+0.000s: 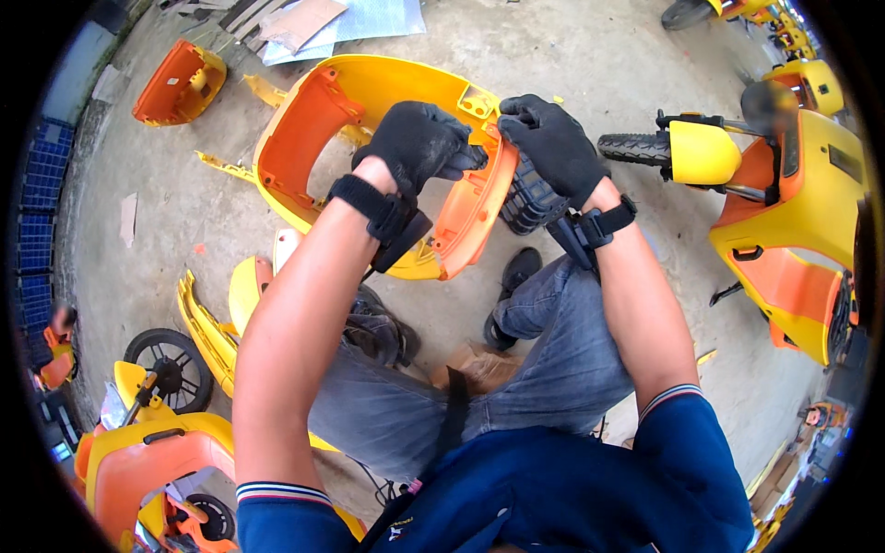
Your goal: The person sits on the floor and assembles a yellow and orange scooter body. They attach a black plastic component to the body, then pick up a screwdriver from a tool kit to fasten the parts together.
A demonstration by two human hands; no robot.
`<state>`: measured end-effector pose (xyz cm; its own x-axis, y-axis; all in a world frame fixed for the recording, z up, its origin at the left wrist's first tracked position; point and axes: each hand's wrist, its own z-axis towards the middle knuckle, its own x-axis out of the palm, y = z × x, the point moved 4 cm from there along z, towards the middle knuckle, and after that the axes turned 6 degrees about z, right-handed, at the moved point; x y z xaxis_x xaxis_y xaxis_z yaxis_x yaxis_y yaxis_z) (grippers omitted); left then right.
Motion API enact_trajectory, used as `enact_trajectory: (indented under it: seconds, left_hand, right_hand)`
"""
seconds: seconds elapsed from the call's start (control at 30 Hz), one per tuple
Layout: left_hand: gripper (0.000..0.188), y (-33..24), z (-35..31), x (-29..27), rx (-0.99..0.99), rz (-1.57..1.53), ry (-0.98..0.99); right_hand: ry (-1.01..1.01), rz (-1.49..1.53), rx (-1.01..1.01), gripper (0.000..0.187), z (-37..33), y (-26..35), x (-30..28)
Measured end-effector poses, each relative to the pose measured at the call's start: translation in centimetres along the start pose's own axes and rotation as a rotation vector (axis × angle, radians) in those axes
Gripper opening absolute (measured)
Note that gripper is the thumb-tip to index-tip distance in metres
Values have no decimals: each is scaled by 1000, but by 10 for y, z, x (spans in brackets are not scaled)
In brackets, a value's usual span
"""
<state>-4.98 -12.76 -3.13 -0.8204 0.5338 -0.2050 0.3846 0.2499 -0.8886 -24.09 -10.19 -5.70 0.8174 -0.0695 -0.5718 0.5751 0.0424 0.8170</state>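
A large scooter body shell (383, 69), yellow outside and orange inside, stands in front of me with a wide opening through it. My left hand (419, 147), in a black glove, is closed at the inner side of the orange panel (477, 207). A small dark shape shows at its fingertips, too unclear to name. My right hand (553, 147), also gloved, has its fingers curled together at the panel's top outer edge; whatever they pinch is hidden. Below that hand, against the panel, is a black ribbed plastic part (530, 198). Black straps with dark devices circle both wrists.
An orange-yellow shell piece (182, 83) lies at far left. Cardboard and bubble wrap (359, 32) lie at the back. Yellow scooters stand at right (784, 212) and lower left (157, 442). Loose yellow panels (207, 327) lie left of my legs, brown paper (479, 367) between my feet.
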Motion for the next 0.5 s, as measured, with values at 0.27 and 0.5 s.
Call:
enact_trajectory:
  seconds: [0.27, 0.5]
  left_hand:
    - [18, 30, 34, 8, -13, 181, 54]
    - [19, 32, 24, 21, -117, -143, 83]
  right_hand:
    - [61, 175, 46, 40, -3, -8, 13]
    - [115, 172, 143, 35, -4, -11, 10]
